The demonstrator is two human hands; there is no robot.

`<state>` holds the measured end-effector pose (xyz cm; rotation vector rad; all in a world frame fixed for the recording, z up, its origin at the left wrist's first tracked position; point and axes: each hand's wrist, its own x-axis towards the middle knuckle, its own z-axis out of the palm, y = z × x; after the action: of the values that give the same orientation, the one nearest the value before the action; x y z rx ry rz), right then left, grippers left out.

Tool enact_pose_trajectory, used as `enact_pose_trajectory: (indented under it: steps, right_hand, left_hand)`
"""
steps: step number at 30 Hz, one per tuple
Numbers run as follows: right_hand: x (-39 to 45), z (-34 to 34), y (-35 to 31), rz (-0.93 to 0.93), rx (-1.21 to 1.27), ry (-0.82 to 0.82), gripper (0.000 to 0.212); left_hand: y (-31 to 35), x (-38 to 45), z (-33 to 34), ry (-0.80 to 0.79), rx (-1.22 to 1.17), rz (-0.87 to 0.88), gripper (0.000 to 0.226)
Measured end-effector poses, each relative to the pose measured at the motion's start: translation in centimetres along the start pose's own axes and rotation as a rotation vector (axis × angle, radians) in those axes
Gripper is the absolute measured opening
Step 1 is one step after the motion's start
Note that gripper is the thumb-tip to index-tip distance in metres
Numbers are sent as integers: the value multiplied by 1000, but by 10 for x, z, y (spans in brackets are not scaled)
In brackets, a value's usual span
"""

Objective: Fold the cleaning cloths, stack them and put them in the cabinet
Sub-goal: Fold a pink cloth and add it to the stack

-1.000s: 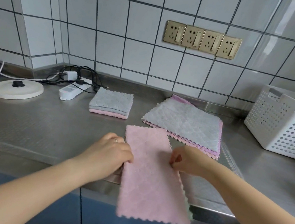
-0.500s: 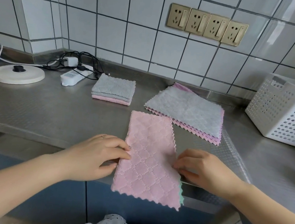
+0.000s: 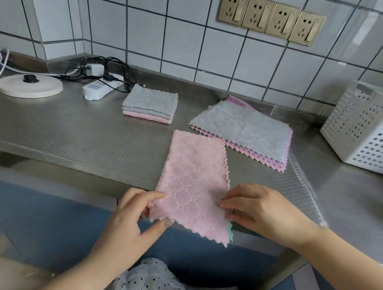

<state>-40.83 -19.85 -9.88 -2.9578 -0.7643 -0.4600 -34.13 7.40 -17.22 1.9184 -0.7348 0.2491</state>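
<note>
Head view — two hands [image 3: 129, 219] [image 3: 266, 213] pinch one pink cloth [image 3: 193, 178].

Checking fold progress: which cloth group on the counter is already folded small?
The folded stack beside the power strip, grey over pink; the unfolded pile lies flat.

We see only a mint sliver of the layer under the pink cloth [image 3: 194, 181], at its near right corner. Our left hand [image 3: 134, 219] hides its near left corner, and our right hand [image 3: 264, 212] covers part of its right edge. The grey top sheet hides most of the unfolded pile [image 3: 244, 129]. The frame cuts off the white basket [image 3: 373, 129].
</note>
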Motion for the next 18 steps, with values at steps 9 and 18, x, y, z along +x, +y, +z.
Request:
enact_pose_trajectory:
  steps: [9, 18]
  right_hand:
    - [-10, 10, -1, -27, -54, 60, 28]
    - [-7, 12, -7, 202, 202, 195, 21]
  left_hand:
    - [2, -17, 24, 1, -331, -306, 62]
    - [13, -19, 28, 75, -454, -314, 55]
